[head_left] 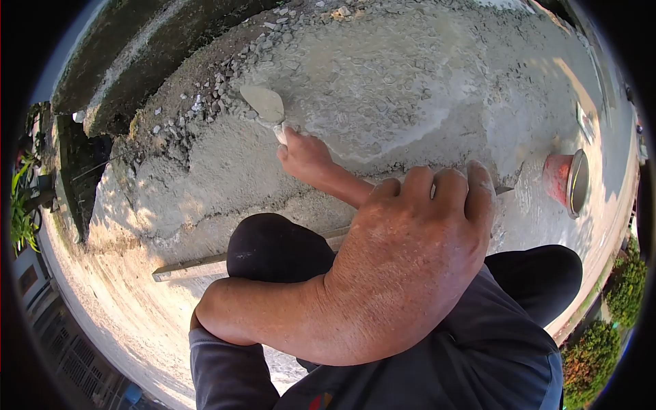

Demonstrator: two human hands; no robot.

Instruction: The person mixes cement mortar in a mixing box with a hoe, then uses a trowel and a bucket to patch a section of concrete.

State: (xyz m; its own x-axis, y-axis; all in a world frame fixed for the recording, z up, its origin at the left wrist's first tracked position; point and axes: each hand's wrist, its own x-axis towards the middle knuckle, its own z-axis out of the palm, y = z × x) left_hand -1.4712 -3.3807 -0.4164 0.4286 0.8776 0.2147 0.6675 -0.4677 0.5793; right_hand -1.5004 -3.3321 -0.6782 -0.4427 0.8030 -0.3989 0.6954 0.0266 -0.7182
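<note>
My right hand [304, 156] reaches out to the left and is closed round the handle of a trowel [263, 102]. The trowel's rounded blade is coated in grey mortar and lies at the border of wet cement [383, 89] and loose gravel. Close to the camera, my left hand [417, 239] shows its back, with the fingers curled away and pale residue on them. Its fingertips are hidden, so I cannot make out what they hold. Beneath it, a long straight bar [191, 268] lies across the ground, partly covered by my knee and left arm.
A red bucket [560, 179] stands tilted in view at the right on pale concrete. Gravel and stones [219, 89] line the far left edge, beside a thick concrete ledge [130, 68] and a dark gap [85, 171]. My bent knees [273, 246] are close below the work surface.
</note>
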